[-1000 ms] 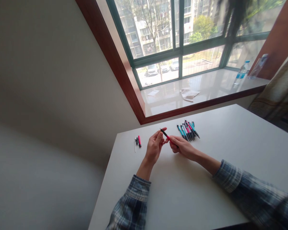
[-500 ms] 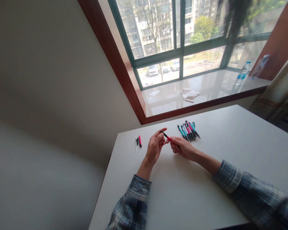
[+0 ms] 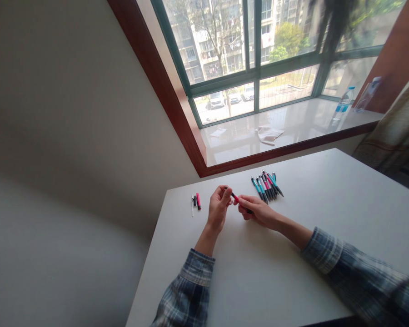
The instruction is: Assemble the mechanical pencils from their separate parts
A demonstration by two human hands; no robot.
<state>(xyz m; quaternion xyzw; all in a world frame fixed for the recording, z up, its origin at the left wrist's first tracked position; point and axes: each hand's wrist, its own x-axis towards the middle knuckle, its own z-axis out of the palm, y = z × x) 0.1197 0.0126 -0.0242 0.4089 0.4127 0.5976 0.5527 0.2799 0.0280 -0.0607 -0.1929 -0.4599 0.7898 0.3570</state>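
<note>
Between my two hands is a pink and black pen [image 3: 236, 198], held slantwise above the white table [image 3: 259, 268]. My left hand [image 3: 219, 208] pinches its black upper end between thumb and fingers. Around the pink barrel and the lower end, my right hand [image 3: 257, 211] is closed, so part of the pen is hidden. To the left of my left hand lie loose pen parts: a pink barrel [image 3: 198, 201], a short black piece [image 3: 195, 200] and a thin white refill [image 3: 192, 206].
Beyond my right hand lies a row of several blue and pink pens [image 3: 267, 186]. Past the table's far edge, a window sill [image 3: 238, 147] holds a crumpled cloth [image 3: 269, 135] and a water bottle [image 3: 343, 105]. A grey wall [image 3: 71, 159] stands at left.
My left thumb and fingers have closed further around the pen's upper end; the forefinger, stretched out before, is now bent. Both hands have shifted slightly left.
</note>
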